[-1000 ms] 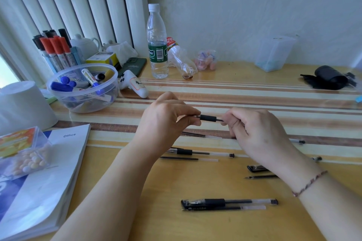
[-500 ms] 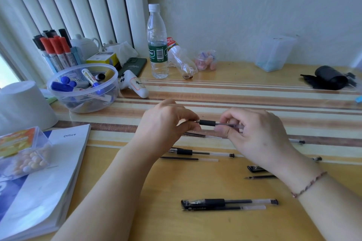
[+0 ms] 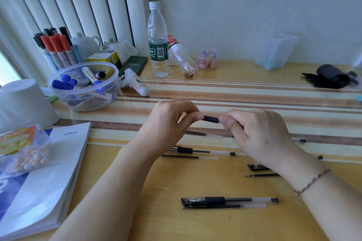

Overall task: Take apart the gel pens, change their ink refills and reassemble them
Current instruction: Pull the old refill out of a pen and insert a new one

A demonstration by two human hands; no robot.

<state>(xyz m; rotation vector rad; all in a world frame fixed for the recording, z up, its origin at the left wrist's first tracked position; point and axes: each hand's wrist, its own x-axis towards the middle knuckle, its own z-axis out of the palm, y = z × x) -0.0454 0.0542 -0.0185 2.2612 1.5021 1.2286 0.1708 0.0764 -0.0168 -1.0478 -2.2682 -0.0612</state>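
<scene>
I hold the pen (image 3: 211,119) above the bench (image 3: 195,227), left hand (image 3: 172,121) pinching its tip end, right hand (image 3: 252,131) closed round the barrel. Light, slick plastic; I'd twist at the rubber sleeve.

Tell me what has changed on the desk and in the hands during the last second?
Both hands, left and right, kept hold of the pen. Half a second ago they had parted a little and some clear barrel showed; now they are close again, and only the black grip shows between the fingertips. The pens and refills on the desk, the bowl and the bottle stayed as they were.
</scene>
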